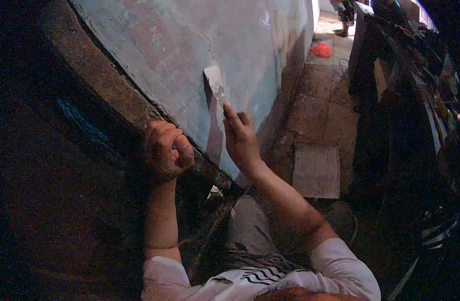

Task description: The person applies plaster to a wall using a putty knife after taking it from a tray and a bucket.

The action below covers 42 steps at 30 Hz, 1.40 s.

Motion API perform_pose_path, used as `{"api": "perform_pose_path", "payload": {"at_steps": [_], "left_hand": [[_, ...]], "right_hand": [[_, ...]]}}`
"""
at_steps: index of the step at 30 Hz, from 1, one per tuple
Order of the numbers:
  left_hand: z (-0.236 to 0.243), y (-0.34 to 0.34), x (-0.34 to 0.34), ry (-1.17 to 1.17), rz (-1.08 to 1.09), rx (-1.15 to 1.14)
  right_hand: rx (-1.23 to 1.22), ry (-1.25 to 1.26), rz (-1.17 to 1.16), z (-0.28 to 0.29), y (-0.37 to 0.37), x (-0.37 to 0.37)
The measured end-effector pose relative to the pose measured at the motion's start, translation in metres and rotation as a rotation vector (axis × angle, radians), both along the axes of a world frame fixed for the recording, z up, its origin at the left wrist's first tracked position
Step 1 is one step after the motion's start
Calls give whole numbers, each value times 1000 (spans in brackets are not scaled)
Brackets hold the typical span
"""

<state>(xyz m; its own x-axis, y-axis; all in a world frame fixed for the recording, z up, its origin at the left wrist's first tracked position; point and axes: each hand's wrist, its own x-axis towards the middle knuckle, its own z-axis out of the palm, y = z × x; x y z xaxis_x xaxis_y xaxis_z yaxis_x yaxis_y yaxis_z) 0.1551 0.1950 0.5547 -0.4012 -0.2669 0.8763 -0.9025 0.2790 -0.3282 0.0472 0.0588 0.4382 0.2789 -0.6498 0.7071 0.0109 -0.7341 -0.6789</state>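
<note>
My right hand [240, 133] grips a putty knife [214, 83] by its handle, its pale, smeared blade up against a patchy, pale blue-white wall [255, 40]. My left hand [167, 150] is curled closed beside the dark, curved edge [109, 75] along the wall's left side. What is inside its fingers, if anything, I cannot make out.
A tiled passage [315, 110] runs along the right, with a pale square board or tile [315, 170] lying low on it. A red object [321, 50] lies farther off, near a person's legs [344, 22]. Dark stacked material [400, 85] lines the right side.
</note>
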Motion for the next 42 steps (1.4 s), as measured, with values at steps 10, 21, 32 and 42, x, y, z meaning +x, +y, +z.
{"api": "perform_pose_path", "payload": {"at_steps": [10,21,32,42], "left_hand": [[-7,3,9,25,-36,40],[-2,2,2,7,-12,41],[26,-14,-7,3,-83,5],[35,-14,9,63,-34,62]], "right_hand": [[-77,-80,-73,-3,-1,6],[-71,-174,29,-1,-4,17],[67,-61,111,16,8,-12],[-37,-106,-25,49,-29,-7]]}}
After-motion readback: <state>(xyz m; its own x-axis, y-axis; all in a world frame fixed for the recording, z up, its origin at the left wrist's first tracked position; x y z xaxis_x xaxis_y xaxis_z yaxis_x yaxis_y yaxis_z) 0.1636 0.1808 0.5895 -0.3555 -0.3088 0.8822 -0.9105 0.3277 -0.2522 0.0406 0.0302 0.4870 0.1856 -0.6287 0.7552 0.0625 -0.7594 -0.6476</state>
